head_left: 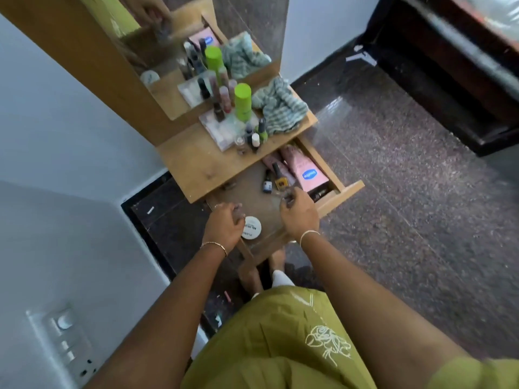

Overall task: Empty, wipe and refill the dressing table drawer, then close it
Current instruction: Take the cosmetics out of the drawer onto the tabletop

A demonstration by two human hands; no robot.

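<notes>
Over drawer (tube, bottles inside), left hand grips jar; right hand, cannot tell.

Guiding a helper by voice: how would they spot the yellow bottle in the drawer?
Find the open drawer under the wooden tabletop. Inside, beside the pink tube, sit two small black-capped bottles. It is the yellow bottle, taller than the blue bottle beside it.

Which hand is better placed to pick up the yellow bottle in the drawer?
Right, probably. The right hand sits beside the yellow bottle, while the left hand is across the drawer at the white jar.
</notes>
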